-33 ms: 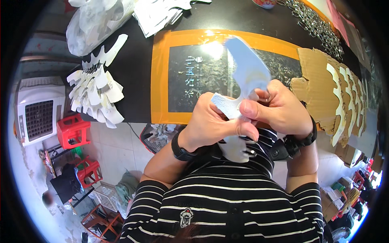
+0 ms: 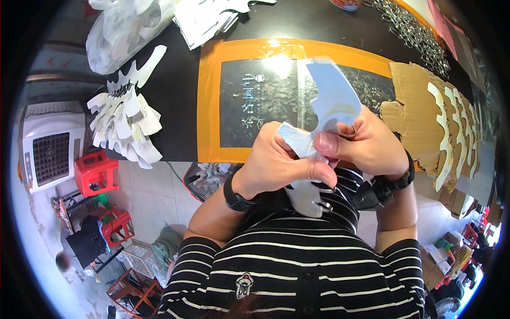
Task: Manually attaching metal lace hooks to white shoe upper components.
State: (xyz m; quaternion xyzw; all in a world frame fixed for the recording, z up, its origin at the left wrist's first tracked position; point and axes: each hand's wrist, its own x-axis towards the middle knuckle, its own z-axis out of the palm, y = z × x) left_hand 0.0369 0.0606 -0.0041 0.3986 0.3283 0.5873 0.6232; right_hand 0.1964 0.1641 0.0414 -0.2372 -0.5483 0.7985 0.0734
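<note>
Both hands hold a flat white cut-out piece (image 2: pixel 333 87) with a curved, notched outline, raised over the near edge of the table. My left hand (image 2: pixel 281 165) is closed on its rough-surfaced left arm, thumb stretched along it. My right hand (image 2: pixel 366 141) pinches the piece near its middle between thumb and fingers. A ring-like metal bit (image 2: pixel 348 127) shows by the right fingers. Below the hands hangs a white part (image 2: pixel 305 199) with a small metal clasp (image 2: pixel 325 206); whether it joins the held piece is hidden by my hand.
Left on the black table lies a pile of similar white pieces (image 2: pixel 127 117), with a plastic bag (image 2: pixel 119 40) behind. A taped mat (image 2: pixel 210 101) lies ahead. Cardboard (image 2: pixel 406 101) with several white pieces (image 2: pixel 443 133) is at right; metal hardware (image 2: pixel 411 37) sits beyond. Red stools (image 2: pixel 95 171) stand lower left.
The upper part of the white piece has tilted slightly right and down. The part hanging below has dropped a little. Both hands keep their grip almost in place.
</note>
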